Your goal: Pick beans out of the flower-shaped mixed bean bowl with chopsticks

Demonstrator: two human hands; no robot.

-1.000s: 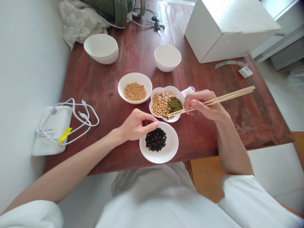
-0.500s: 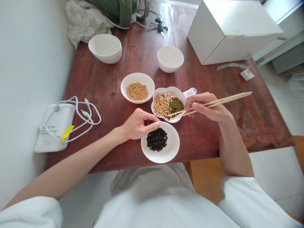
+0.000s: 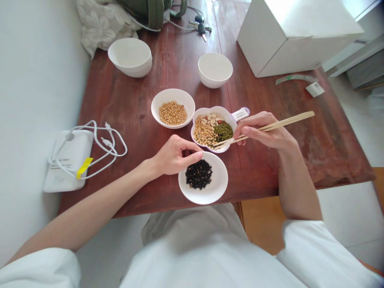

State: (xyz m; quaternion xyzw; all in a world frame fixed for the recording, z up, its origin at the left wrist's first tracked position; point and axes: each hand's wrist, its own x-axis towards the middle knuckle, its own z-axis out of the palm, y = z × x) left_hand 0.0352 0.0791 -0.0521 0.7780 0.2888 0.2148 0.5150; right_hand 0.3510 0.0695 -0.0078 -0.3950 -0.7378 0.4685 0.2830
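My left hand (image 3: 177, 158) curls its fingertips onto the rim of a white plate (image 3: 210, 191), which holds a heap of black beans (image 3: 198, 174). My right hand (image 3: 264, 130) holds wooden chopsticks (image 3: 279, 126), their tips resting low in a flower-shaped white dish (image 3: 198, 140). That dish carries mixed yellow beans, pale nut pieces and green mung beans (image 3: 223, 131). Just above it stands a round white bowl of soybeans (image 3: 173, 113), touched by neither hand. A small label tab (image 3: 241, 114) sticks out from the dish's far edge.
Two white bowls (image 3: 130, 57) (image 3: 215, 70) stand further along the dark red wooden table (image 3: 258, 172). A large white box (image 3: 288, 36) is at far right. A white power unit with cable (image 3: 69, 160) lies left. Keys (image 3: 200, 28) and a green bag (image 3: 147, 10) lie far back.
The chopsticks' far ends have swung slightly toward me and the two sticks lie closer together. My left hand stays on the plate rim, and the whole view has shifted slightly.
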